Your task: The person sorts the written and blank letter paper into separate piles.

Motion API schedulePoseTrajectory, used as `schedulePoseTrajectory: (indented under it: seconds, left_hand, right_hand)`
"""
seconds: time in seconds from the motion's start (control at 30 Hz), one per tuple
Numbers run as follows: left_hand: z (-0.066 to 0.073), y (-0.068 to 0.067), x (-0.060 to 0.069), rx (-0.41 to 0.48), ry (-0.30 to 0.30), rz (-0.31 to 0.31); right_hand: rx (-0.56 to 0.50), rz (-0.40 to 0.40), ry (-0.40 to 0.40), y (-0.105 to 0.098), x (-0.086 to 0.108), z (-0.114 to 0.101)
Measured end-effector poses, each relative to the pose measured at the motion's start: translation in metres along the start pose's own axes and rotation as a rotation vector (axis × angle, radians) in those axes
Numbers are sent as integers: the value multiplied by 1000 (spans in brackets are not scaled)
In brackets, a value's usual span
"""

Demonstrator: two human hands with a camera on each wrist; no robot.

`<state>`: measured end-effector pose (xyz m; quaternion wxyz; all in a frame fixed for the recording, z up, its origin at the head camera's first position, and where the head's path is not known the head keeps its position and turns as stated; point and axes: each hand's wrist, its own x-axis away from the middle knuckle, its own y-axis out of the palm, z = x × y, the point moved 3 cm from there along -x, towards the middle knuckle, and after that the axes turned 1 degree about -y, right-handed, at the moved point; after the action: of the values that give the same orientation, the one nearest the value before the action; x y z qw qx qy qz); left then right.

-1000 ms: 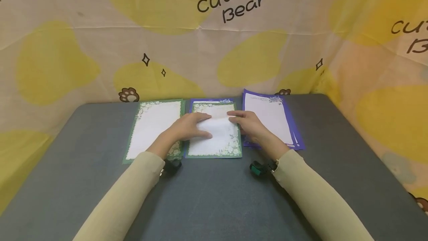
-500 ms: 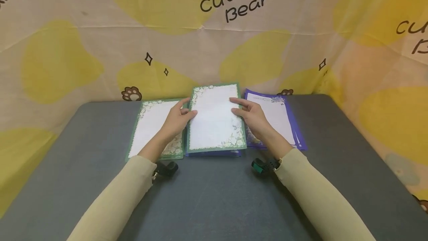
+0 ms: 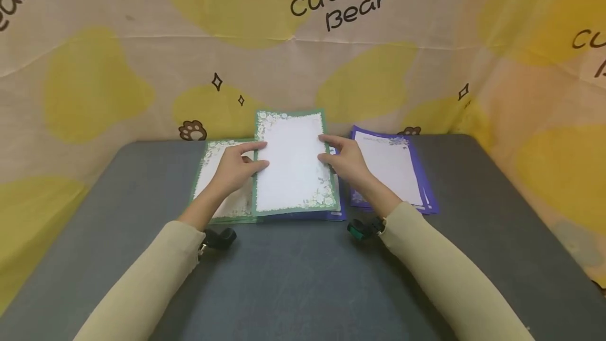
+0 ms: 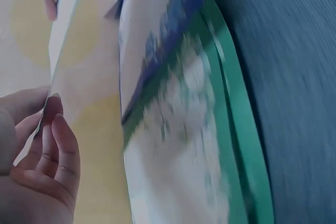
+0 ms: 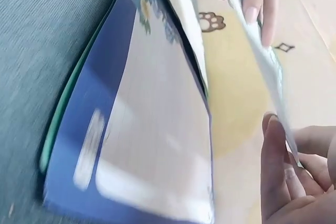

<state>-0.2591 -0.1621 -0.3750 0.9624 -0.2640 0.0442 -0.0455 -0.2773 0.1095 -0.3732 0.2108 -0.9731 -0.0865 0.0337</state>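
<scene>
A green-bordered sheet of floral paper (image 3: 293, 167) is held up off the table between both hands. My left hand (image 3: 234, 169) pinches its left edge, thumb in front and fingers behind, as the left wrist view also shows. The right edge is pinched by my right hand (image 3: 347, 162). In both wrist views the raised sheet (image 5: 270, 72) appears nearly edge-on, apart from the papers below. Beneath it lies a purple-bordered sheet (image 5: 152, 108), mostly covered in the head view. To the left rests a green-bordered stack (image 3: 232, 207), partly hidden by the left hand and the raised sheet.
On the right lies a stack of purple-bordered sheets (image 3: 390, 167), its edges slightly fanned. All papers sit near the back of a dark grey table (image 3: 293, 278). A yellow-patterned cloth (image 3: 265, 62) hangs right behind the table's far edge.
Both hands have lifted the green-bordered sheet from the middle pile, then shifted it left. The left hand moved from lying over the sheet to pinching its left edge.
</scene>
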Motion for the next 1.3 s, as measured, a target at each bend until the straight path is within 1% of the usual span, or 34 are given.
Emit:
schedulePoseTrajectory:
  seconds: [0.13, 0.23, 0.37, 0.53, 0.7, 0.8, 0.87, 0.97, 1.07, 1.17, 1.23, 1.3]
  left_hand:
    - [-4, -18, 2, -72, -2, 25]
    - [-7, -32, 5, -105, -11, 52]
    - [-13, -51, 9, -149, -33, 61]
    - [-29, -73, 14, -218, -63, 71]
    - [-47, -88, 20, -277, -103, 67]
    - [-56, -92, 22, -319, -119, 70]
    - [-61, -92, 23, -353, -126, 67]
    - [-64, -89, 23, -421, -124, 58]
    - [-65, -85, 22, -497, -136, 35]
    - [-65, -82, 22, -563, -181, 6]
    - [-66, -81, 23, -602, -218, -14]
    - [-66, -81, 25, -632, -242, -37]
  right_hand:
    - [-29, -30, -38, 14, -5, -11]
    - [-51, -59, -60, 26, -8, -18]
    - [-74, -74, -44, 45, -15, -25]
    - [-84, -105, -13, 75, -24, -30]
    - [-15, -135, -8, 103, -29, -32]
    - [29, -152, -15, 114, -31, -31]
    - [51, -165, -13, 120, -32, -30]
    - [106, -178, -13, 125, -31, -28]
    - [175, -168, -18, 129, -32, -25]
    - [271, -161, -30, 134, -32, -25]
    - [339, -174, -41, 136, -32, -28]
    - [407, -191, -73, 136, -32, -32]
